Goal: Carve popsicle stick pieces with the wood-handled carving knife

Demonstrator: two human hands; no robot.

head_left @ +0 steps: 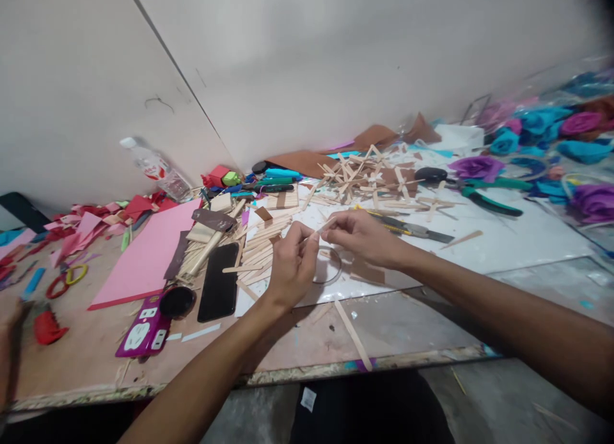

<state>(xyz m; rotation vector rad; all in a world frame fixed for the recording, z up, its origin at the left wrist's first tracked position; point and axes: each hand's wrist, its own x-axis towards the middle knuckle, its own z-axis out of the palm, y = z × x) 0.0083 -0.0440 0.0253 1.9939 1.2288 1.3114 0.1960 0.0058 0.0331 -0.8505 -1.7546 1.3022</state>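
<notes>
My left hand (pixel 293 265) and my right hand (pixel 362 238) meet over the white board, fingers pinched together. Between their fingertips is a pale wooden craft stick (pixel 325 226), mostly covered by the fingers. A round clear ring (pixel 339 265) lies on the board just below the hands. Many loose craft sticks (pixel 261 242) are spread to the left of my left hand. Behind the hands is a pile of sticks joined into crossed shapes (pixel 355 175). A yellow-and-black utility knife (pixel 412 228) lies beyond my right wrist.
Green-handled pliers (pixel 494 198) and paper flowers (pixel 480 167) lie to the right. On the left are a black phone (pixel 218 283), a purple case (pixel 144 329), pink sheets (pixel 148 252), scissors (pixel 64 283) and a bottle (pixel 158 169). Another person's hand (pixel 9 313) shows at the left edge.
</notes>
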